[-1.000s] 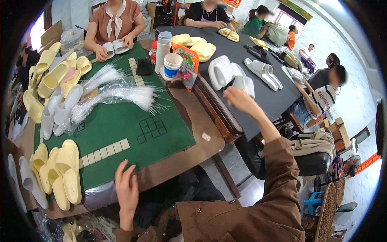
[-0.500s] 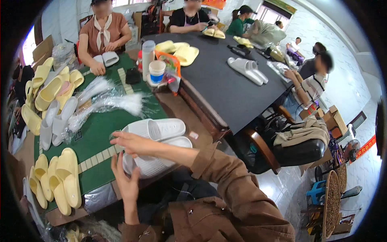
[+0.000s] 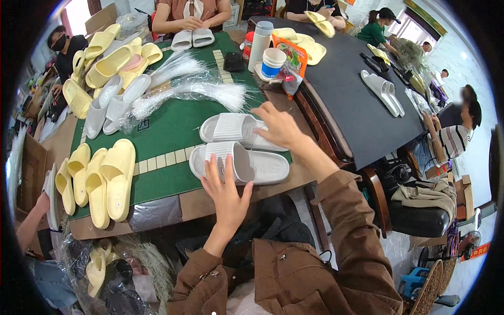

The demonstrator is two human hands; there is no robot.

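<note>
While the left hand (image 3: 227,190) lies flat, fingers spread, on the near white slipper (image 3: 239,164), the right hand (image 3: 278,126) loosely grasps the far white slipper (image 3: 233,128) on the table (image 3: 173,123).

Orange snack packet (image 3: 290,56) beside blue-white paper cup (image 3: 273,62)

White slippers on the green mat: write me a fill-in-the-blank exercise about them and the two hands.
1. The left hand rests on the nearer white slipper, whose colour is ____.
2. The right hand touches the ____ white slipper.
3. Both slippers lie on a ____ mat.
4. The slippers at the mat's left edge are ____.

Missing words: white; farther; green; yellow
</note>
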